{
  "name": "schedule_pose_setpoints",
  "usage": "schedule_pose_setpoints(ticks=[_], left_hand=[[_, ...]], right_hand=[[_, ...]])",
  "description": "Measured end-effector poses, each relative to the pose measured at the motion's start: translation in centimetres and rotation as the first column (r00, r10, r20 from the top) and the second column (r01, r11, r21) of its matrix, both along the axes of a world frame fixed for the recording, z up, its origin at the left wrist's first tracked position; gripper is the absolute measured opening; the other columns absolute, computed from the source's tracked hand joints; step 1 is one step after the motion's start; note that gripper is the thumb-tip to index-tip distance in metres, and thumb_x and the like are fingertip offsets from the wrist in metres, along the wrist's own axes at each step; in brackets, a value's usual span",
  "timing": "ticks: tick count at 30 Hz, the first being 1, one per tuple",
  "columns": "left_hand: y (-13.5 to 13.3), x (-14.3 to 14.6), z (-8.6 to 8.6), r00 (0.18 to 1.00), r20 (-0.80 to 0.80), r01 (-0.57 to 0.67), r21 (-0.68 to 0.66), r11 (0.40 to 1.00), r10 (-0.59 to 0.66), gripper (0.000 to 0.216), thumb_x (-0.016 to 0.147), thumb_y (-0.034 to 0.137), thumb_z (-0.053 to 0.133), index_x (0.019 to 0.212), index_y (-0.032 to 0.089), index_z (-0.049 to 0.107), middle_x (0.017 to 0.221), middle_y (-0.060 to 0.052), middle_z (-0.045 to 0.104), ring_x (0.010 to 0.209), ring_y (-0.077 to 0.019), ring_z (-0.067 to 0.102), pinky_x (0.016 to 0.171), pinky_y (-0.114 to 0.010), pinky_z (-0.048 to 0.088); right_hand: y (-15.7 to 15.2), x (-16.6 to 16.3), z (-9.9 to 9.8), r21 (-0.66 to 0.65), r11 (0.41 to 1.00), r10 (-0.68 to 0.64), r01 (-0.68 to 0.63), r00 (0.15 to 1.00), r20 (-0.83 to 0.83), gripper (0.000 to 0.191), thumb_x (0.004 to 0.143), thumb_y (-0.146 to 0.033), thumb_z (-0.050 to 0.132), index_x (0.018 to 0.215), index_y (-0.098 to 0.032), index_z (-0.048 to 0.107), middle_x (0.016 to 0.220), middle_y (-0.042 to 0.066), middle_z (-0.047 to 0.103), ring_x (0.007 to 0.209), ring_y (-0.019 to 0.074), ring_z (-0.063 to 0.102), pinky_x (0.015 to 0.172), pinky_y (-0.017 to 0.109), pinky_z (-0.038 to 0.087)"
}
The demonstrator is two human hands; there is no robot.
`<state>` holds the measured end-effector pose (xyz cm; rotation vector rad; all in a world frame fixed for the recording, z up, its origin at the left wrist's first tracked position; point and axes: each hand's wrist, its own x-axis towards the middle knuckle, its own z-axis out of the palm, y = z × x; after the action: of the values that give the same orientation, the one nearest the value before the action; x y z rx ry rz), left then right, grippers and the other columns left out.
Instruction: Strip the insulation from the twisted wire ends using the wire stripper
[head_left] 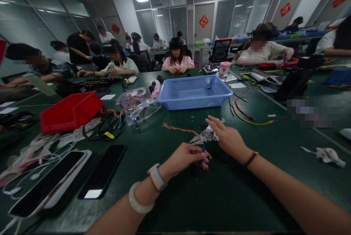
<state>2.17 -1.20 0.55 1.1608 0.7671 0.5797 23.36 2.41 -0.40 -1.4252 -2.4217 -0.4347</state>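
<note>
A: How does the left hand (pixel 193 154) stand?
B: Closed in a pinch on a thin blue wire (pixel 203 155), which stands nearly upright between its fingertips.
A: And the right hand (pixel 229 140)?
B: Curled part way round a metal wire stripper (pixel 208 135), its nose pointing left, just above the left hand. I can't tell whether the jaws touch the wire.
A: Any room around them?
B: Bare green table (pixel 241 205) lies on the near side, down to its edge, and to the right as far as a crumpled tissue (pixel 327 155). On the far side, a blue basket (pixel 192 104) borders the space; on the left, a dark phone (pixel 105 169) lies well apart from the hands.
A: How does the wire look?
B: Short, bright blue, slightly tilted. Left of the stripper's nose, a frayed strand of copper (pixel 181 129) trails across the table.
</note>
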Motion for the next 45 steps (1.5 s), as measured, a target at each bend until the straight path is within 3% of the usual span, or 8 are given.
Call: schedule_pose_setpoints(ticks=[4, 6, 13, 22, 29, 37, 45], left_hand=[[-0.03, -0.03, 0.38, 1.0, 0.006, -0.016, -0.022, 1.0, 0.016, 0.025, 0.075, 0.03, 0.073, 0.09, 0.009, 0.071, 0.08, -0.005, 0.07, 0.069, -0.0144, 0.067, 0.073, -0.029, 0.051], [0.01, -0.04, 0.4, 1.0, 0.011, -0.024, -0.028, 0.999, 0.024, 0.025, 0.076, 0.029, 0.073, 0.09, 0.009, 0.071, 0.08, -0.005, 0.07, 0.069, -0.014, 0.067, 0.072, -0.028, 0.051], [0.11, -0.15, 0.14, 1.0, 0.02, -0.005, -0.012, 1.0, 0.005, 0.024, 0.077, 0.028, 0.072, 0.092, 0.009, 0.071, 0.082, -0.005, 0.07, 0.07, -0.0138, 0.066, 0.072, -0.028, 0.05], [0.09, -0.13, 0.08, 1.0, 0.015, -0.01, -0.017, 1.0, 0.01, 0.024, 0.077, 0.028, 0.072, 0.091, 0.01, 0.072, 0.08, -0.006, 0.07, 0.067, -0.013, 0.066, 0.072, -0.027, 0.051], [0.01, 0.03, 0.13, 1.0, -0.012, 0.006, -0.007, 1.0, -0.007, 0.024, 0.076, 0.03, 0.073, 0.088, 0.01, 0.073, 0.076, -0.005, 0.07, 0.065, -0.0128, 0.065, 0.069, -0.026, 0.051], [0.06, -0.09, 0.41, 1.0, 0.008, -0.01, -0.01, 1.0, 0.01, 0.024, 0.076, 0.029, 0.073, 0.09, 0.009, 0.072, 0.077, -0.004, 0.069, 0.067, -0.0132, 0.066, 0.069, -0.026, 0.05], [0.37, -0.34, -0.09, 1.0, 0.027, 0.007, 0.001, 1.0, -0.007, 0.024, 0.077, 0.03, 0.072, 0.091, 0.01, 0.072, 0.081, -0.005, 0.069, 0.069, -0.0126, 0.066, 0.07, -0.025, 0.05]], right_hand=[[0.12, 0.0, -0.19, -0.047, 0.998, 0.034, -0.038, 0.997, -0.072, 0.087, 0.064, 0.004, 0.04, 0.147, -0.017, 0.023, 0.151, 0.011, 0.034, 0.108, 0.022, 0.06, 0.076, 0.032, 0.055], [0.19, 0.05, -0.28, -0.077, 0.996, 0.046, -0.053, 0.995, -0.094, 0.088, 0.064, 0.004, 0.038, 0.148, -0.017, 0.021, 0.151, 0.011, 0.033, 0.114, 0.0226, 0.057, 0.079, 0.033, 0.055], [0.37, 0.16, -0.29, -0.081, 0.995, 0.046, -0.053, 0.995, -0.088, 0.066, 0.072, 0.003, 0.038, 0.135, -0.015, 0.041, 0.136, 0.012, 0.051, 0.1, 0.0214, 0.062, 0.085, 0.036, 0.05], [0.27, -0.04, 0.03, -0.025, 1.0, 0.014, -0.015, 0.999, -0.03, 0.046, 0.08, -0.002, 0.042, 0.123, -0.014, 0.05, 0.123, 0.013, 0.058, 0.095, 0.0201, 0.06, 0.08, 0.03, 0.046], [0.1, 0.1, 0.55, -0.029, 0.998, -0.059, 0.061, 0.996, 0.065, 0.025, 0.087, -0.011, 0.045, 0.107, -0.018, 0.057, 0.101, 0.008, 0.062, 0.072, 0.017, 0.061, 0.059, 0.027, 0.042], [0.23, 0.21, 0.0, -0.06, 0.998, -0.024, 0.022, 0.999, -0.043, 0.053, 0.082, -0.001, 0.039, 0.132, -0.019, 0.044, 0.134, 0.01, 0.051, 0.088, 0.0176, 0.064, 0.067, 0.028, 0.049], [0.34, 0.63, -0.03, -0.071, 0.996, -0.061, 0.054, 0.993, -0.101, 0.055, 0.078, -0.001, 0.042, 0.129, -0.02, 0.048, 0.132, 0.009, 0.053, 0.095, 0.0186, 0.063, 0.068, 0.027, 0.052]])
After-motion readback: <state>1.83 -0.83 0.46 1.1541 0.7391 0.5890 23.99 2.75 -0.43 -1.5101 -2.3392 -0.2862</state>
